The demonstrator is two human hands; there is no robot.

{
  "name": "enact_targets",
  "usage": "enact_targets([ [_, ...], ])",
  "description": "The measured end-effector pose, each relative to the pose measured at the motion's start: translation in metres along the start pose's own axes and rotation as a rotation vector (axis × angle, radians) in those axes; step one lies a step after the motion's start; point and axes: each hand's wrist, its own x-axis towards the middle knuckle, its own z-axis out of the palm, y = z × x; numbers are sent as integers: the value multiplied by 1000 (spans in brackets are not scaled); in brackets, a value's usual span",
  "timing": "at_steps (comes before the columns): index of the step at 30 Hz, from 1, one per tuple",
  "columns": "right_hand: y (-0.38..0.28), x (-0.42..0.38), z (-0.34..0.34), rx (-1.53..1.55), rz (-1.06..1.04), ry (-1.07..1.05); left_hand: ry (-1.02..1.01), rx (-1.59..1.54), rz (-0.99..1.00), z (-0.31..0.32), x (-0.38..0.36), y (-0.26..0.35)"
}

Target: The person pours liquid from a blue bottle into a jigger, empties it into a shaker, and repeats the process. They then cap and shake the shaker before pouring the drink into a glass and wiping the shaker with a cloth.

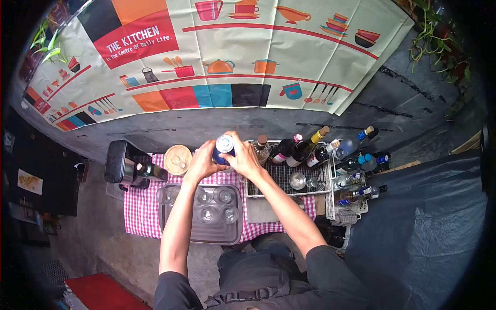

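Note:
Both my hands are raised over the back of the table, around a blue drink can (224,145) whose silver top faces up toward me. My left hand (202,164) is wrapped on the can's left side. From the other side my right hand (245,159) grips it, fingers near the top. Below my forearms lies a dark ribbed tray (217,235) holding several clear glasses (208,213), some partly hidden by my left arm. Just left of my left hand is a round wooden board (177,159) with a small clear item on it.
A wire basket (289,195) to the right holds wine bottles (304,150) and small glasses. More bottles (356,194) stand in a white rack beyond it. A dark container (124,163) is at the left end of the checkered cloth (140,209). A kitchen-print banner (227,51) covers the wall.

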Motion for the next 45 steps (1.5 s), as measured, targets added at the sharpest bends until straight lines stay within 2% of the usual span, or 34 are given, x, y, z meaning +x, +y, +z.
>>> enact_targets([
  [5, 35, 0, 23, -89, 62, -73, 2, 16, -53, 27, 5, -28],
  [9, 49, -3, 35, -141, 34, -93, -40, 74, -85, 45, 7, -50],
  [17, 68, -11, 54, -203, 103, -90, -93, -107, -73, 62, 7, -70],
  [25, 69, -17, 58, -164, 92, -31, -151, -137, -46, 62, 8, -75],
  [28, 70, -21, 61, -180, 93, -8, -181, -169, -121, 64, 5, -75],
  [31, 71, -25, 65, -143, 116, 5, -207, -177, -132, 65, 2, -79],
  [34, 65, -27, 66, -126, 142, 11, -122, -140, -68, 62, -3, -75],
  [36, 61, -31, 65, -128, 245, -14, -147, -123, -120, 57, -4, -68],
  [39, 58, -37, 63, -78, 180, 41, -114, -147, -98, 48, -8, -59],
  [40, 55, -40, 62, -59, 214, 29, -169, -156, -127, 47, -6, -63],
  [45, 25, -70, 42, -40, 188, 97, -182, -123, -99, 39, -13, -59],
])
